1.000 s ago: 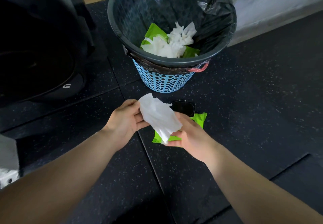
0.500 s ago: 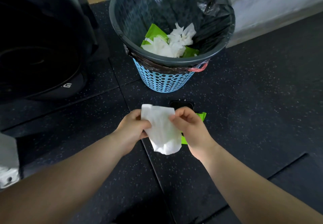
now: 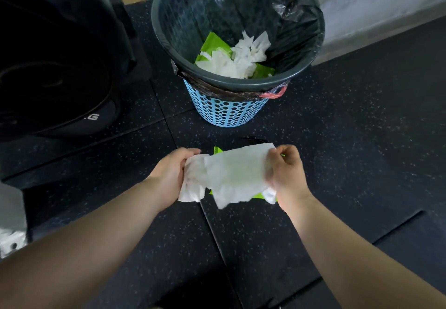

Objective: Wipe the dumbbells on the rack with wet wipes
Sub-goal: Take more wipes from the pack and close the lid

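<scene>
The left hand [image 3: 171, 176] and right hand [image 3: 287, 173] pinch opposite edges of a wipe [image 3: 231, 176], seemingly unfolding it; next it likely needs carrying to the dumbbells, unseen here.

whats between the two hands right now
A white wipe, spread out between them: the left hand grips one end and the right hand pinches the other. The head view shows it.

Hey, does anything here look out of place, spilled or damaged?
Nothing is spilled or broken; used wipes are inside the bin. Small oddities: the black liner bunches loosely at the bin's far right rim, and the green wipe pack lies on the floor in front of the bin, below the held wipe.
</scene>
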